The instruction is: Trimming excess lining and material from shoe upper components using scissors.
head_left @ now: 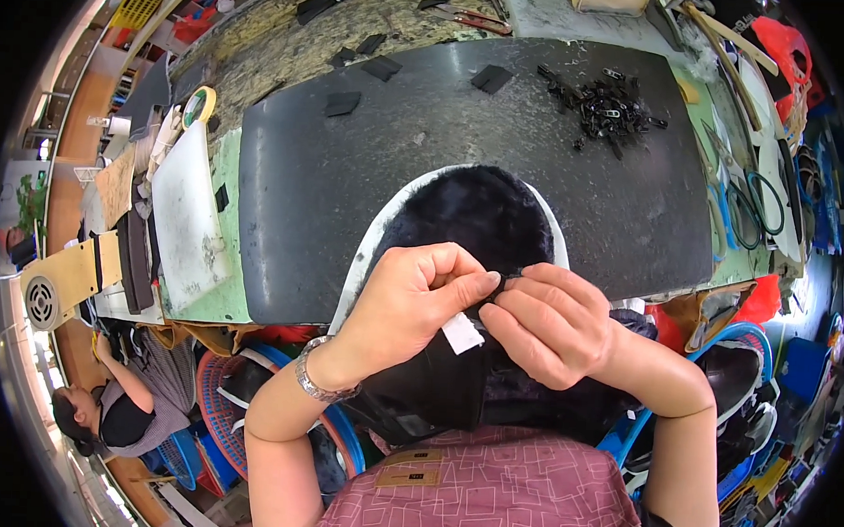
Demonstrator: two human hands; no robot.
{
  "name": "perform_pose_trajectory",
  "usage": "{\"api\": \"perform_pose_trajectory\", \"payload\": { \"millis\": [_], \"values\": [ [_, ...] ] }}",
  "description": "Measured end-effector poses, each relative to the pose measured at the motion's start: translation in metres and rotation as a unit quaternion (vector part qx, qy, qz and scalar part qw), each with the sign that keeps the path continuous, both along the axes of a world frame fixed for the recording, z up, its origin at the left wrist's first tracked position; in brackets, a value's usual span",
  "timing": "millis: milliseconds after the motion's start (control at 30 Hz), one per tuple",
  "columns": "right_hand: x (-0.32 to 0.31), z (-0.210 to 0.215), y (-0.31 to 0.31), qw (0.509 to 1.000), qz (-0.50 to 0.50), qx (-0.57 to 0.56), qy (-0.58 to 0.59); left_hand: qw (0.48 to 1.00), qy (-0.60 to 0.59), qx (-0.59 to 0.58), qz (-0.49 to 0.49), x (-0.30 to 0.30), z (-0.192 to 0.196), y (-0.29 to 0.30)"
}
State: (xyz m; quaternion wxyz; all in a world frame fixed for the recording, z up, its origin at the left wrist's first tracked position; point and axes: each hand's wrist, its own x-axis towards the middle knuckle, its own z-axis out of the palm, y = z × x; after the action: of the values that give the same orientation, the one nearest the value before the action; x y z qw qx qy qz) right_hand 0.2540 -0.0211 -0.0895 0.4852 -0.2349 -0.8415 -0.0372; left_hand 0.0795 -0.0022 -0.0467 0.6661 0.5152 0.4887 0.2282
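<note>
My left hand [430, 296], a metal watch on its wrist, is closed with thumb and forefinger pinched together. Facing it, my right hand [555, 324] is closed too, its fingertips almost touching the left thumb. Between the fingertips shows a bit of something small and black, mostly hidden by the fingers. Below the left hand hangs a small white tag [462, 334]. Under and beyond both hands lies a rounded black furry piece [475, 210] with a white edge, on the near side of the table. More black material drapes over my lap.
A dark mat [398, 142] covers the table. On it lie a pile of small black zipper sliders [613, 110] and several black scraps [342, 104]. Scissors [754, 205] rest at right, a white board [189, 218] and tape roll [200, 105] at left. Baskets [224, 396] flank me; another person sits left.
</note>
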Motion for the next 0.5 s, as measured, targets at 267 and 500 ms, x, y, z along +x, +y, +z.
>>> {"api": "perform_pose_trajectory", "payload": {
  "millis": [267,500],
  "values": [
    [0.002,-0.016,-0.002,0.999,0.020,0.033,-0.011,0.999,0.044,0.018,-0.020,0.001,-0.003,-0.001],
    [0.015,-0.023,-0.008,0.964,-0.036,-0.261,0.022,0.996,0.079,0.031,-0.029,0.009,-0.008,-0.002]
  ]
}}
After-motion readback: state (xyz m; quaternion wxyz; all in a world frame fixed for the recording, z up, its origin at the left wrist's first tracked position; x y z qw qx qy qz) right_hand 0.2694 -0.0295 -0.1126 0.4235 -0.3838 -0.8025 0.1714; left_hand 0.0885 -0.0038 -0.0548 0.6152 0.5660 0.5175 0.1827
